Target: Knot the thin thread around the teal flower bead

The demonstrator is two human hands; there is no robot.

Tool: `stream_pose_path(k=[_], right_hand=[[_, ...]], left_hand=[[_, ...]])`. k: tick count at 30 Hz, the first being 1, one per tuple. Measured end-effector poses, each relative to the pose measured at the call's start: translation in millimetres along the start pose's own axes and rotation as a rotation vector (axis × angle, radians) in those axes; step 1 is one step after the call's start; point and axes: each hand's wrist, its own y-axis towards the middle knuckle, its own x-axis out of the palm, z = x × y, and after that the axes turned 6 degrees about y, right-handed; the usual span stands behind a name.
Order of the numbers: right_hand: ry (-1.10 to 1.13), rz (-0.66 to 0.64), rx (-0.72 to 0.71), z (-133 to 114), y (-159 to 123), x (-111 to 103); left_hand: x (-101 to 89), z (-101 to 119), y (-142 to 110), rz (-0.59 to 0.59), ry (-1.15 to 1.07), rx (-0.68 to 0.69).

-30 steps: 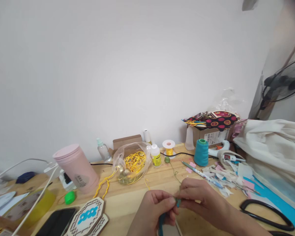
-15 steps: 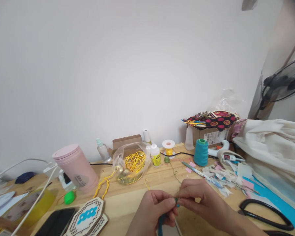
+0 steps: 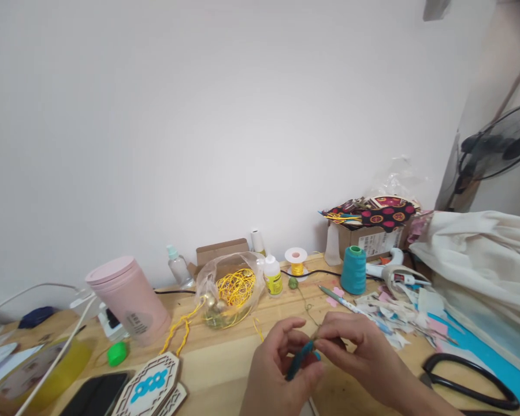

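My left hand (image 3: 279,370) is curled loosely round a slim teal bundle (image 3: 300,360) that looks like thread, its thumb lifted off the upper side. My right hand (image 3: 359,349) pinches the bundle's upper end between thumb and fingertips, where a thin green thread (image 3: 307,304) arrives. That thread trails back over the table to a small green ball of thread (image 3: 293,283). The exact spot where thread and bundle meet is mostly covered by my fingertips. Below my hands, a pale flat piece with a thin edge is partly hidden.
Black-handled scissors (image 3: 468,378) lie at the right, near paper scraps (image 3: 385,309) and a pen (image 3: 342,299). Behind stand a teal thread cone (image 3: 354,271), a glue bottle (image 3: 273,276) and a bag of yellow cord (image 3: 236,288). Leftward are octagonal wooden pieces (image 3: 149,381), a phone (image 3: 96,394) and a pink tumbler (image 3: 130,297).
My left fingers have opened from their tight pinch and the thumb has dropped lower, exposing more of the teal bundle, which now slants up toward my right fingertips. My right hand stays pinched.
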Motion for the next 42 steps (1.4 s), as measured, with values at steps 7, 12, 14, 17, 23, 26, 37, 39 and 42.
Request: stream_pose_path(k=[7,12,14,17,23,26,37,39,42], right_hand=[[0.026,0.011,0.026,-0.7,-0.3,2.3],[0.046,-0.007,0.058,-1.1,-0.2,3.1],[0.06,-0.005,0.08,-0.2,-0.8,3.3],[0.079,-0.014,0.106,0.7,-0.7,3.7],[0.146,-0.005,0.162,1.5,-0.6,6.3],[0.253,-0.032,0.228,2.6,-0.8,6.5],[-0.292,-0.044,-0.172,-2.4,-4.8,3.7],[-0.42,-0.032,-0.294,-3.7,-6.0,2.6],[-0.571,-0.04,-0.394,-4.2,-3.6,-2.2]], left_hand=[[-3.0,4.9,0.1,0.076,0.397,0.226],[-4.5,6.2,1.1,0.118,0.428,0.263],[-4.0,7.7,0.7,0.135,0.446,0.273],[-3.8,9.5,0.0,0.143,0.459,0.295],[-2.8,11.2,-2.3,0.194,0.542,0.374],[0.1,10.8,-2.9,0.222,0.487,0.29],[-4.6,3.6,4.4,0.195,0.137,-0.105],[-6.1,2.5,4.5,0.138,0.255,-0.064],[-5.6,1.7,3.5,0.07,0.46,0.037]])
